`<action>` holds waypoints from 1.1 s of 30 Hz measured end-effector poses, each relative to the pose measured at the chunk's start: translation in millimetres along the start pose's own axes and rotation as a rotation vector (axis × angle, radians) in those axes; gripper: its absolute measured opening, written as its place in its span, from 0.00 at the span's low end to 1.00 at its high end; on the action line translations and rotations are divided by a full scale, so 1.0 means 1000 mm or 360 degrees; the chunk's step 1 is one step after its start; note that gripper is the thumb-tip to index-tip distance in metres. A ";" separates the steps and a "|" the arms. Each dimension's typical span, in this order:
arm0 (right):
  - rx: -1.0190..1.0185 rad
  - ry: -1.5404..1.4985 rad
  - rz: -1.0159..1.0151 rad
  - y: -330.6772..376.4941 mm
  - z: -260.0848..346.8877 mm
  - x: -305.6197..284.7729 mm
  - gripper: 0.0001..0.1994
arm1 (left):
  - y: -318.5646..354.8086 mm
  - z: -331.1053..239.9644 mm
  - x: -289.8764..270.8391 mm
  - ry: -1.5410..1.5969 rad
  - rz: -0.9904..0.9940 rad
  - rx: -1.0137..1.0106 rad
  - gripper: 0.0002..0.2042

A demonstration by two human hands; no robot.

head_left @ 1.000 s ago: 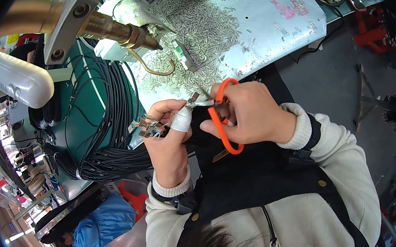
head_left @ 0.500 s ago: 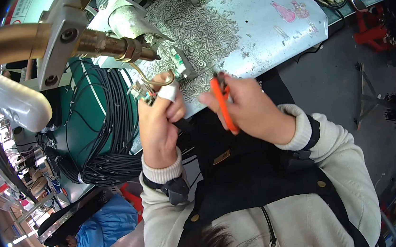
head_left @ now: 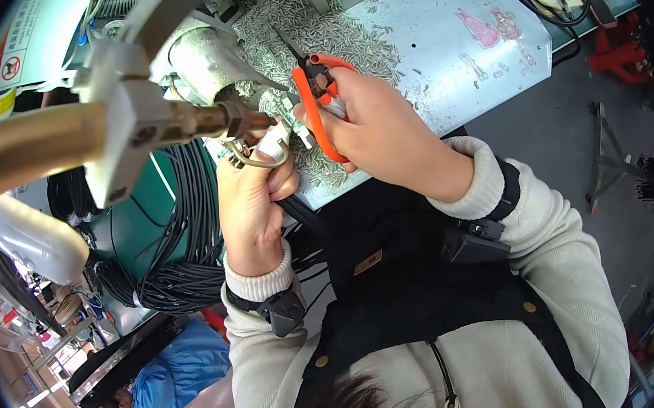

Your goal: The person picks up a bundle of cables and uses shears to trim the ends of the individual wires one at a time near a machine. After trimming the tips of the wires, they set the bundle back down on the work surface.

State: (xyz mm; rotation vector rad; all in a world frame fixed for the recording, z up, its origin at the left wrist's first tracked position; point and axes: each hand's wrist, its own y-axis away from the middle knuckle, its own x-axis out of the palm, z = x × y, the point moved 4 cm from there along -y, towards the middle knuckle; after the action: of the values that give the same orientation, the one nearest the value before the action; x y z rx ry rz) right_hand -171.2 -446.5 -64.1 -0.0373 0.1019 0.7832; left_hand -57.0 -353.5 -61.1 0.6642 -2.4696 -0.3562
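One pair of orange-handled pliers (head_left: pixel 307 103) sits in the right hand (head_left: pixel 378 116), fingers wrapped around the handles, dark tip pointing beyond them. To its left, the left hand (head_left: pixel 247 196) has its fingers curled around a black cable (head_left: pixel 302 210); what its thumb tip presses is hidden. A hooked metal tube (head_left: pixel 260 163) crosses in front of that thumb, near a brass nozzle (head_left: pixel 213 120). Beyond the fingers, a metal sheet (head_left: pixel 440 67) bears a heap of small silvery pieces (head_left: pixel 355 48). Coiled black cables (head_left: pixel 185 284) lie left of the left fingers.
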 end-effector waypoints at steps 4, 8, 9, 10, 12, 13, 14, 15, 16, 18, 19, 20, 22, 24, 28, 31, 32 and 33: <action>-0.0072 -0.0049 -0.0036 0.001 0.003 0.000 0.08 | 0.003 -0.003 0.002 -0.0073 0.0001 0.0078 0.09; -0.0105 -0.0065 -0.0049 0.001 0.005 -0.001 0.08 | 0.003 -0.004 0.004 -0.0164 -0.0019 0.0131 0.08; -0.0086 -0.0074 -0.0033 0.001 0.004 0.000 0.08 | 0.003 -0.004 0.003 -0.0156 -0.0038 0.0125 0.08; -0.0068 -0.0082 -0.0017 0.001 0.003 0.000 0.09 | 0.003 -0.004 0.003 -0.0147 -0.0056 0.0118 0.08; -0.0058 -0.0093 -0.0010 0.001 0.003 0.000 0.08 | 0.002 -0.003 0.002 -0.0134 -0.0051 0.0119 0.08; -0.0047 -0.0104 -0.0005 0.001 0.003 0.000 0.08 | 0.002 -0.003 0.001 -0.0121 -0.0044 0.0116 0.08; -0.0037 -0.0116 -0.0001 0.002 0.003 0.001 0.08 | 0.002 -0.003 0.001 -0.0109 -0.0037 0.0114 0.07; -0.0040 -0.0113 0.0001 0.002 0.004 0.000 0.08 | 0.003 -0.004 0.002 -0.0107 -0.0036 0.0119 0.07; -0.0033 -0.0098 0.0021 0.002 0.006 0.000 0.08 | 0.004 -0.005 0.003 -0.0158 -0.0056 0.0116 0.07; -0.0017 -0.0064 0.0057 0.003 0.008 -0.002 0.09 | 0.006 -0.007 0.005 -0.0260 -0.0092 0.0108 0.06; -0.0020 -0.0060 0.0055 0.006 0.010 -0.003 0.09 | 0.008 -0.006 0.005 -0.0258 -0.0089 0.0111 0.06; 0.0080 -0.0232 0.0114 0.009 0.009 -0.002 0.09 | 0.011 -0.005 0.005 -0.0209 -0.0057 0.0113 0.07; 0.0282 -0.0576 0.0231 0.018 0.007 0.000 0.09 | 0.020 -0.003 0.005 -0.0113 0.0005 0.0115 0.08; 0.0271 -0.0611 0.0239 0.025 0.007 -0.003 0.08 | 0.032 0.000 0.007 -0.0090 0.0041 0.0103 0.09; 0.0062 -0.0476 0.0147 0.038 0.012 -0.003 0.07 | 0.051 0.008 0.017 -0.0179 0.0036 0.0139 0.12; -0.0314 -0.0060 -0.0051 0.049 0.022 -0.002 0.06 | 0.062 0.013 0.021 -0.0445 -0.0131 0.0277 0.14; -0.0445 0.0091 0.0042 0.052 0.028 -0.001 0.06 | 0.066 0.018 0.020 -0.0578 -0.0090 0.0290 0.13; -0.0574 0.0243 0.0137 0.054 0.034 0.001 0.06 | 0.069 0.023 0.020 -0.0711 -0.0049 0.0302 0.13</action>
State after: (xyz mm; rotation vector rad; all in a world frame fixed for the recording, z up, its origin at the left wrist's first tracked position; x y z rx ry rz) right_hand -206.2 -404.6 -30.0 -0.4373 0.1064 0.8764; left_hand -110.9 -303.4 -44.9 0.7679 -2.9484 -0.3097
